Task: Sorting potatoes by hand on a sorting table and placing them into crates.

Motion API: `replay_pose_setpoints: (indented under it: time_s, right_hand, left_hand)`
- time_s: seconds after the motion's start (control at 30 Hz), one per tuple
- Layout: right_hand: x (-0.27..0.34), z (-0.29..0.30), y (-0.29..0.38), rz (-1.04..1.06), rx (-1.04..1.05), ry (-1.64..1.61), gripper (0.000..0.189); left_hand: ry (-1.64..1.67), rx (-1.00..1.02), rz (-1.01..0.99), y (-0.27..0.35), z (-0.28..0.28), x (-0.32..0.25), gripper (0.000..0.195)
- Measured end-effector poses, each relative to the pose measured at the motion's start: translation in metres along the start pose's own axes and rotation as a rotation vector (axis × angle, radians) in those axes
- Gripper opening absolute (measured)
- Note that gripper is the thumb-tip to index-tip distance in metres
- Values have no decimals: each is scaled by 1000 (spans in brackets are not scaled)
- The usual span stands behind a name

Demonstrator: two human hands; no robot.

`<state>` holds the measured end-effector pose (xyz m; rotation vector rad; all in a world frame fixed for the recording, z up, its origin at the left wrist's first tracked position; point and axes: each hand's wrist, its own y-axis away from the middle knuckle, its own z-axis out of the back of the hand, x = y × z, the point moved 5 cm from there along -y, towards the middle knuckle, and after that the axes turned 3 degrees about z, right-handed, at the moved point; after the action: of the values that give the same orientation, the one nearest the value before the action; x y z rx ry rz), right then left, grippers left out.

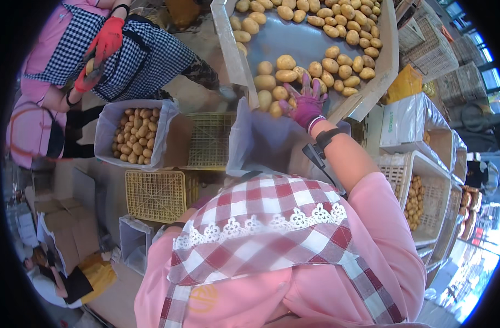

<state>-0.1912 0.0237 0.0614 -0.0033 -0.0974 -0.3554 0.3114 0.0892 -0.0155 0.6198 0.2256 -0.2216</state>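
My right hand point(307, 104), in a purple glove, reaches over the near end of a sorting tray point(287, 41) with a grey bed. Its fingers are spread and rest against several potatoes point(287, 76) there; it grips none of them. Just below this end stands a box lined with clear plastic point(266, 135), partly under my wrist. Of my left hand point(201, 201) only a scrap of purple glove shows beside the checked apron point(254, 229); its fingers are hidden.
A co-worker in red gloves point(106, 41) holds a potato at the upper left. Nearby stand a lined box of potatoes point(135, 135) and yellow plastic crates point(155, 194). White crates point(430, 197) and cartons point(405, 123) line my right. Another person sits at lower left.
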Motion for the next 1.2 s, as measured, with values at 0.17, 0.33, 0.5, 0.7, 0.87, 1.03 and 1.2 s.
replay_pose_setpoints:
  time_s: [0.17, 0.33, 0.5, 0.7, 0.87, 1.03, 1.2]
  right_hand:
    - [-7, -7, -5, 6, -29, 35, 69]
    - [5, -1, -7, -12, 26, 15, 68]
    - [10, 9, -3, -19, 113, -42, 67]
    - [5, 8, -3, 31, 59, -112, 66]
    - [-6, 9, 1, -12, 67, -118, 66]
    - [-2, 7, 3, 34, -22, -136, 66]
    - [-3, 60, 13, 287, -287, -192, 37]
  left_hand:
    - [-46, 111, 11, -5, 22, 54, 21]
    - [-77, 198, 37, 3, 29, 72, 21]
    - [-110, 264, 47, 8, 29, 46, 21]
    - [-175, 337, -126, 4, 37, -18, 21]
    - [755, -119, -17, -63, 156, -142, 17]
    - [629, 436, -318, -135, 79, -249, 40]
    - [1469, 837, -104, -146, 28, -336, 81]
